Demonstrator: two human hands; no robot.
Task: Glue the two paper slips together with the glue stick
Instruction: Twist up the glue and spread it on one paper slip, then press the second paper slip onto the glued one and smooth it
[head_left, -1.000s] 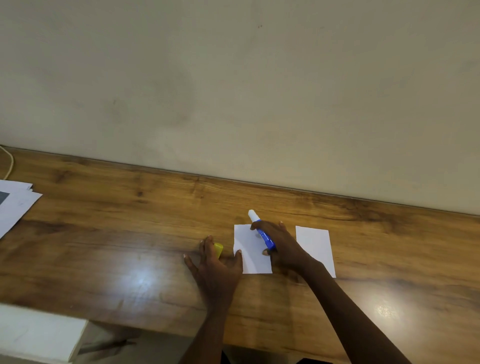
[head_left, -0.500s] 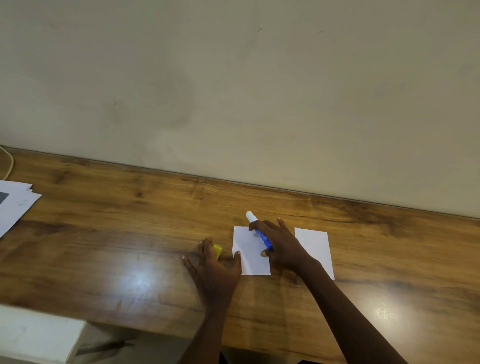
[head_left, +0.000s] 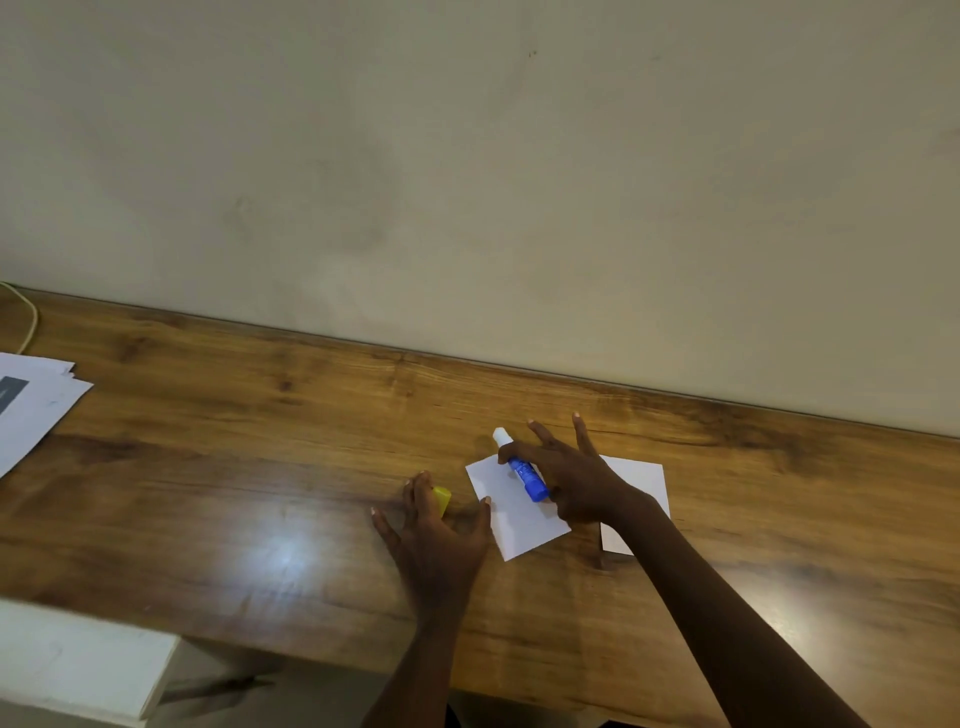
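A white paper slip (head_left: 511, 514) lies on the wooden desk (head_left: 234, 467), turned at an angle. My right hand (head_left: 576, 483) holds a blue glue stick (head_left: 524, 470) over it, its white tip pointing away past the slip's far edge, with the other fingers spread. The second white slip (head_left: 641, 478) lies just to the right, partly hidden by my right hand and wrist. My left hand (head_left: 436, 530) rests flat on the desk, its thumb at the first slip's left edge. A yellow cap (head_left: 442, 498) sits by its fingers.
A stack of white sheets (head_left: 31, 405) lies at the desk's left end, with a thin cord (head_left: 28, 317) behind it. The wall (head_left: 467, 182) runs close along the desk's far edge. A white block (head_left: 78, 665) stands below the front edge at left.
The left slip has rotated to a tilted angle. My right hand has spread its fingers and shifted slightly with the glue stick. My left hand stays in place.
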